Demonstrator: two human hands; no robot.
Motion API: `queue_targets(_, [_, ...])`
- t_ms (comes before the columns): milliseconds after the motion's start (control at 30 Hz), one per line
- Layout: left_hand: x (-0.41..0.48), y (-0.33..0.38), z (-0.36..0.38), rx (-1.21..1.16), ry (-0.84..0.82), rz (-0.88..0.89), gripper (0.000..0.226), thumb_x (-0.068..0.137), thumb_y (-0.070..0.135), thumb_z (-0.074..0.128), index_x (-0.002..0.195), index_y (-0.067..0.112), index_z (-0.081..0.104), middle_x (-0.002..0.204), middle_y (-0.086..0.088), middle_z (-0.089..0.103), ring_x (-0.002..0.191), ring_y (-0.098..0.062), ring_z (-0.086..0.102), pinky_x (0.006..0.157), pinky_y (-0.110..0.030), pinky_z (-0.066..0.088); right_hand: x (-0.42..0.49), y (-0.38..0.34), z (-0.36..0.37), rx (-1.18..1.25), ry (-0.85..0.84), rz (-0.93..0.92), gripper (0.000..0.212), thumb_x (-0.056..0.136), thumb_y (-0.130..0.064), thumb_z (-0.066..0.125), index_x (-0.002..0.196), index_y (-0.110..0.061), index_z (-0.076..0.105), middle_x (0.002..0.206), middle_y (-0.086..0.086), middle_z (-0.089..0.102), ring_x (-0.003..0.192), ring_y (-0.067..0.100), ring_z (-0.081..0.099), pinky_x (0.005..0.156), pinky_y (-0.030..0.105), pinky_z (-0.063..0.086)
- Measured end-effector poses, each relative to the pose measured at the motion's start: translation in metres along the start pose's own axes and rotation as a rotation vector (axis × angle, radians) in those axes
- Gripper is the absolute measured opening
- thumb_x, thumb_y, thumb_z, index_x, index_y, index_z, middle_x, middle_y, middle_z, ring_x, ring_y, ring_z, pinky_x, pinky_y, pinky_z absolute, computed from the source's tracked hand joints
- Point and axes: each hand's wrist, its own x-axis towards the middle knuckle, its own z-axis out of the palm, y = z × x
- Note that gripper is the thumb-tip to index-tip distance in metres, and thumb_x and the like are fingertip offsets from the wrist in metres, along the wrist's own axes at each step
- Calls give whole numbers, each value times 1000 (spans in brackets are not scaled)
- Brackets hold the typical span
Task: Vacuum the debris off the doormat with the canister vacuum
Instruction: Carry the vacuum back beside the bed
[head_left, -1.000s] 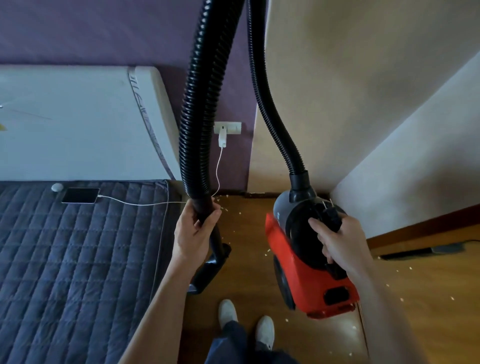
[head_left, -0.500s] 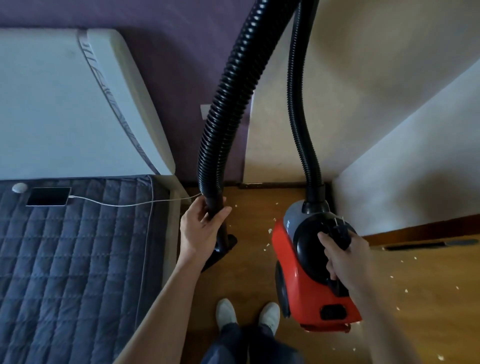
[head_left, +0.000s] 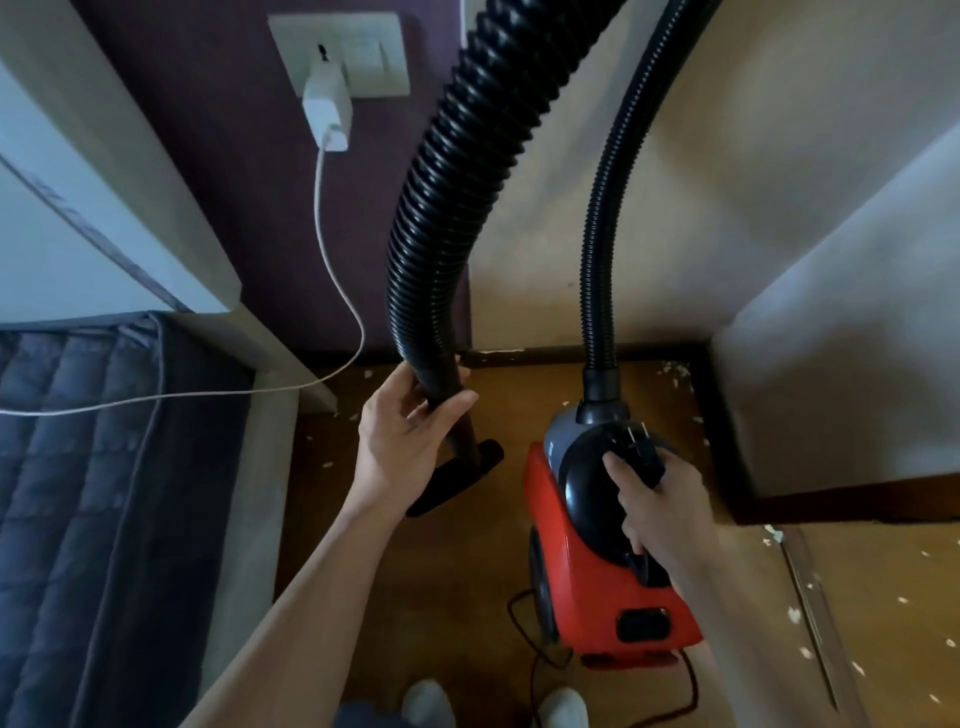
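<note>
Red canister vacuum (head_left: 587, 582) low over the brown wood floor (head_left: 415, 571), right of middle, just beyond two white shoes (head_left: 426, 701); hard to tell if resting or lifted. Right hand (head_left: 662, 512) curled tight over its black top handle, gripping the black plug (head_left: 641, 460) there too. Left hand (head_left: 400, 441) wrapped round the low end of the fat black hose (head_left: 447, 218), just above the flat nozzle (head_left: 454, 480). Hands apart. Little white crumbs (head_left: 675, 371) scattered far by the wall and off to the right. Grey bed (head_left: 78, 493) on the left, white charger (head_left: 327, 111) up in the wall socket (head_left: 363, 52).
</note>
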Motion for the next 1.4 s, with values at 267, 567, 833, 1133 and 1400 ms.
queue_targets(267, [45, -106, 42, -6, -24, 183, 33, 85, 16, 74, 116, 22, 63, 105, 14, 73, 109, -13, 70, 92, -26, 57, 101, 102, 52, 35, -11, -42, 32, 102, -28, 64, 80, -7, 55, 48, -3, 46, 36, 17, 42, 40, 31, 42])
queue_targets(567, [82, -175, 70, -42, 115, 288, 35, 90, 22, 73, 120, 11, 59, 114, -7, 70, 111, -20, 69, 98, -48, 56, 154, 139, 85, 61, -54, -145, 27, 102, -23, 63, 81, -8, 55, 54, 3, 53, 37, 23, 47, 40, 31, 39])
queue_targets(833, [88, -178, 83, 156, 169, 305, 42, 90, 30, 75, 126, 18, 57, 119, 5, 65, 109, -4, 63, 87, -16, 55, 166, 155, 96, 80, -130, -112, 27, 102, -24, 63, 83, -7, 55, 52, 2, 47, 38, 20, 43, 40, 32, 38])
queue_targets(1133, [88, -169, 89, 185, 158, 255, 26, 87, 33, 78, 109, 24, 68, 106, 10, 71, 99, -6, 68, 86, -34, 60, 171, 162, 94, 35, -179, -147, 21, 101, -24, 64, 84, -14, 58, 51, -3, 50, 42, 17, 47, 42, 31, 42])
queue_targets(1400, [111, -159, 95, 92, -26, 223, 16, 90, 27, 75, 101, 36, 66, 107, 3, 75, 101, -15, 73, 86, -45, 62, 165, 172, 82, 88, -122, -112, 20, 102, -20, 63, 85, -11, 58, 50, -1, 48, 38, 15, 45, 40, 27, 41])
